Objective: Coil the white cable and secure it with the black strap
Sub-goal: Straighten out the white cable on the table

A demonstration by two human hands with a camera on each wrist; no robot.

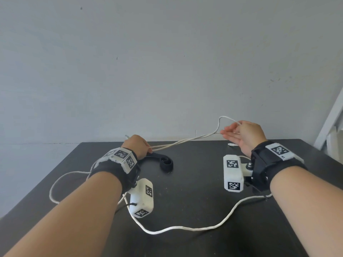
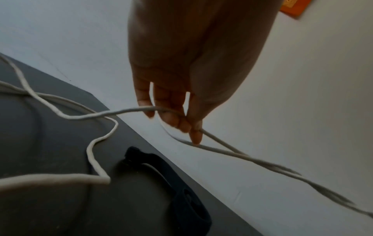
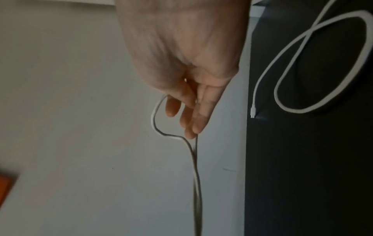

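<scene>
The white cable (image 1: 185, 140) runs doubled through the air between my two hands. My left hand (image 1: 149, 150) pinches its strands (image 2: 232, 153) between thumb and fingertips (image 2: 195, 137), just above the table's far edge. My right hand (image 1: 229, 133) is raised to the right with its fingers straight, and the cable's loop (image 3: 154, 118) hangs round them. The rest of the cable (image 1: 185, 228) trails in slack curves over the black table (image 1: 194, 191). Its free plug (image 1: 231, 144) lies under the right hand. The black strap (image 1: 166, 162) lies partly curled on the table beside the left hand.
A grey wall stands right behind the table's far edge. A white frame (image 1: 330, 123) leans at the far right. An orange object (image 2: 292, 8) shows at the edge of the left wrist view. White marker blocks hang from both wrists above the table.
</scene>
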